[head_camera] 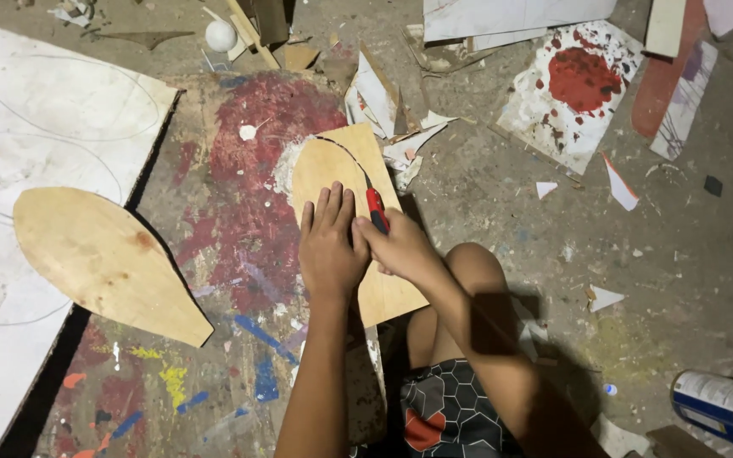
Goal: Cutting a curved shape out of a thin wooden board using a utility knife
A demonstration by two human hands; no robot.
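While the head view is the only one supplied, it shows the work plainly: a thin plywood sheet [358, 212] lies flat on the paint-stained floor [239, 170], just ahead of the person's bent knee. The left hand [330, 246] rests palm-down on the sheet, fingers extended and together, released of any hold and pressing the board still. The right hand [400, 248] has its grip clenched around a red utility knife [375, 209], blade end pointing away from the body and meeting a dark curved line that arcs toward the sheet's far corner.

Judgement: the step in hand is cutting along that curve, with only part of it reached. The next stroke calls for steady downward pressure and left fingers kept clear of the blade's path. Both forearms extend forward, wrists low.

A finished leaf-shaped plywood piece [108, 259] lies well apart to the left, overlapping a white marked board [27, 110]. A spray can [723, 407] lies at lower right.
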